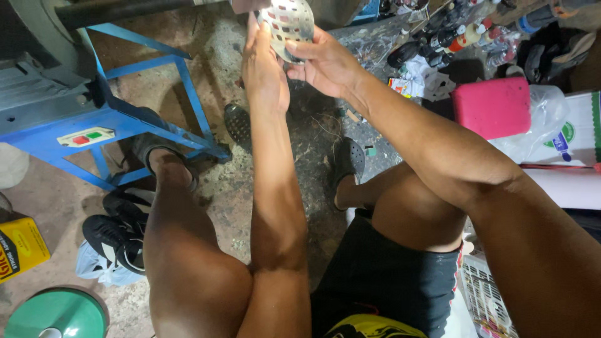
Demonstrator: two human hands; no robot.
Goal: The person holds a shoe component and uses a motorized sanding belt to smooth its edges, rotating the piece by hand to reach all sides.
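A round perforated metal disc point(289, 24) with many small holes is held up at the top centre. My left hand point(263, 69) grips its left edge with fingers stretched up along it. My right hand point(322, 62) pinches its lower right edge from the other side. Both forearms reach forward from my seated body, above my bare knees. A dark bar and a piece of machine point(125, 9) lie just above and left of the disc.
A blue metal machine frame point(150, 119) with a red and green switch box point(86, 136) stands left. Black shoes point(116, 235), a yellow tin point(20, 247) and a green lid point(56, 313) lie lower left. A pink box point(491, 106), bottles point(451, 37) and bags crowd the right.
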